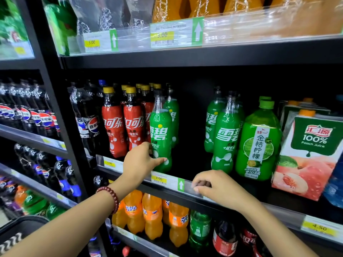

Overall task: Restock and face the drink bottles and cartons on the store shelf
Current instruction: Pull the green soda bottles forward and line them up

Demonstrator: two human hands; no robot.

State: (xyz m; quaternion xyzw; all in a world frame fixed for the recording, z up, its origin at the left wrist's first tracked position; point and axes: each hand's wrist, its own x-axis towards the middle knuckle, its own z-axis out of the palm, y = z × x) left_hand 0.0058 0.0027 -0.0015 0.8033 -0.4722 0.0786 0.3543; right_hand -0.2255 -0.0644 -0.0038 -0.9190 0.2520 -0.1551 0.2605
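— While the left hand [143, 160] curls round the base of the green Sprite bottle [161, 138], where does that bottle stand?

— At the front edge of the middle shelf [130, 166], just right of the red cola bottles [122, 127], with its label turned outward. Fingers wrap the lower body and the thumb lies across the front. I judge the low grip is for sliding or turning the bottle without tipping it.

— And the right hand [217, 188]?

— It rests on the shelf's front rail [187, 186], fingers curled over the clear price strip beside the green arrow tag [181, 184]. It holds no bottle; it looks like a brace, though I cannot tell whether it actually pinches the strip.

— What is left to do?

— A dark gap lies open along the shelf between the held bottle and the next Sprite bottles [225, 134]. One more Sprite stands behind the held one. Further right stand the lime drink bottle [259, 141] and the peach juice carton [308, 154], both already label-forward at the edge. So the gap probably needs stock, and facing is only partly done.

— Any risk?

— The bottle is tall and narrow; a push high up could topple it into the colas.
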